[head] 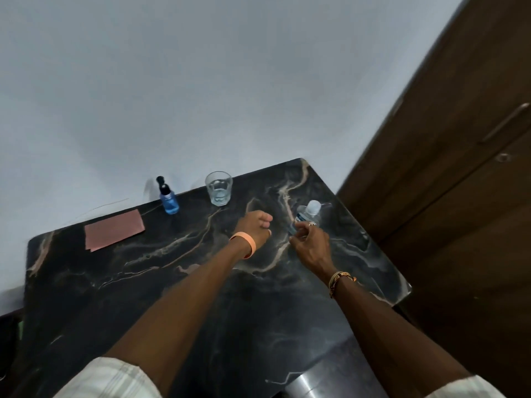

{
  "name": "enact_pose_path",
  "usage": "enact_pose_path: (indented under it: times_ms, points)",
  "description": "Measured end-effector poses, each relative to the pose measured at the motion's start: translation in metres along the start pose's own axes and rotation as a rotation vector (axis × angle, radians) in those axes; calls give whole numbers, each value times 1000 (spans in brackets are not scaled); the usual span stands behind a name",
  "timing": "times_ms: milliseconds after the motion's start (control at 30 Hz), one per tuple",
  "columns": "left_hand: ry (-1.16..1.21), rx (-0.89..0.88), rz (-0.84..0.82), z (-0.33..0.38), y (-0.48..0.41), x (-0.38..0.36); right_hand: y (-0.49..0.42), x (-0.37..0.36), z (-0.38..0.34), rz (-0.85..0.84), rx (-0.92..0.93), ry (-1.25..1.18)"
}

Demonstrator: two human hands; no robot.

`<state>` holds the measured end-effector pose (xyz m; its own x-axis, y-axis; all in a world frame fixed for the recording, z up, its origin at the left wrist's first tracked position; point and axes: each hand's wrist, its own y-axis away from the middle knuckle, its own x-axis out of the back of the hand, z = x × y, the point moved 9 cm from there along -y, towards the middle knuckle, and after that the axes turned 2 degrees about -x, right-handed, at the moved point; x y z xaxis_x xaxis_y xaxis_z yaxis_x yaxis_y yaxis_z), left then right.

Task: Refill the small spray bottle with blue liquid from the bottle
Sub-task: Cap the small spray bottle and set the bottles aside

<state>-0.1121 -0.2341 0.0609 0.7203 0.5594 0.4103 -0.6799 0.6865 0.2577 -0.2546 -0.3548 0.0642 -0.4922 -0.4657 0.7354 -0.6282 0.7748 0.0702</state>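
Observation:
A small clear bottle (309, 211) with a pale cap and a blue-and-white label leans over the right part of the black marble table (178, 288). My right hand (310, 248) grips its lower end. Just left of it, my left hand (254, 226) hovers low over the table with loosely curled fingers and nothing visible in it. A small bottle of blue liquid (170, 201) with a black top stands upright at the table's back edge, well left of both hands.
An empty drinking glass (218, 188) stands at the back edge between the two bottles. A pink cloth (114, 233) lies flat at the back left. A white wall is behind the table and a brown wooden cabinet (459, 168) to the right.

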Motion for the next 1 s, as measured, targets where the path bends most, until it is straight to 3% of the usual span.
enact_pose_path:
  times_ms: [367,800,1000]
  points:
    - [-78,39,-7,-4,-24,-57,-12,59,77,93,-157,-3]
    - [-50,159,29,-18,-45,-96,-53,47,93,-86,-117,-61]
    - [21,197,-4,-30,-54,-109,-62,22,94,-248,-128,-150]
